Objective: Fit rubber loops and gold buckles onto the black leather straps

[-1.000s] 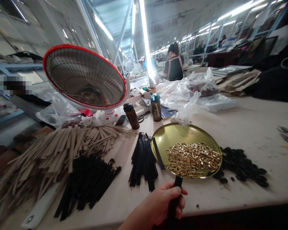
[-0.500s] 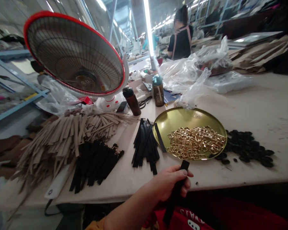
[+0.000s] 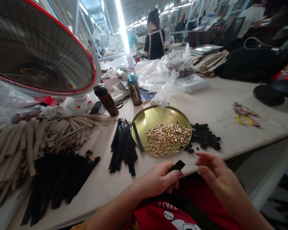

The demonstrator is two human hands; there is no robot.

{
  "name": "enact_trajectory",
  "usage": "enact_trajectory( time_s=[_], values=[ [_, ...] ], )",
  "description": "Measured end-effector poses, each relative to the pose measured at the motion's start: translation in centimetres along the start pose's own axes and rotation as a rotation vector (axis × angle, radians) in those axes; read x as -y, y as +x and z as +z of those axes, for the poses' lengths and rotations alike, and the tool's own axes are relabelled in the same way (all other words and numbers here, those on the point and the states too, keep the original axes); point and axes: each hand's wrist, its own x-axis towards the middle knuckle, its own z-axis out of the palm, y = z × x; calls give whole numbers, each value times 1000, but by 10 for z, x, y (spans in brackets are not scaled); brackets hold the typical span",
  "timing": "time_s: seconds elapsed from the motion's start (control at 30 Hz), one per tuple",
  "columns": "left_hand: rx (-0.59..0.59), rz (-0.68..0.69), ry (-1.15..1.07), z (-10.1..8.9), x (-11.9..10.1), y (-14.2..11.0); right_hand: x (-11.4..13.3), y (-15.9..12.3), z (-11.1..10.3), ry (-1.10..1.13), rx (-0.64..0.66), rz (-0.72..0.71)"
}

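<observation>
My left hand is closed around a black strap, whose squared end sticks out past the thumb at the table's front edge. To its right, my right hand is raised with fingers apart and nothing visible in them. Just beyond both hands lies a round gold tray bearing a heap of small gold metal buckles. Black round pieces are piled at the tray's right side. Left of it lies a bundle of loose black straps, one of them resting on the tray's rim.
Black straps with gold fittings and beige strips cover the left side. A red-rimmed fan leans over them. Two bottles, a dark one and a blue-lidded one, stand behind. Pliers lie right. A person is beyond.
My right hand has come into view from the right. The camera view has turned right, bringing the pliers into sight. My left hand still holds the strap, now tilted more to the right.
</observation>
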Motion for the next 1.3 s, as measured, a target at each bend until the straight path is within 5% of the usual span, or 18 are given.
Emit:
enact_trajectory(
  time_s=[0.13,0.27,0.4,0.67,0.8,1.07,1.3],
  values=[
    [3,5,178,6,1,11,5,0,11,221,213,107],
    [-86,-40,238,6,12,21,-6,9,19,264,114,164],
    [-97,-52,254,4,17,28,-21,18,13,276,162,189],
    [-148,-78,14,-3,29,41,-90,51,-49,-405,-228,91],
    [-161,-131,-71,-1,29,42,-107,63,-57,-598,-196,5],
    [-178,-173,-204,-1,31,27,-102,61,-32,-848,-65,-107],
    [-167,-140,-187,-1,38,22,-111,77,-58,-795,-202,-61]
  ],
)
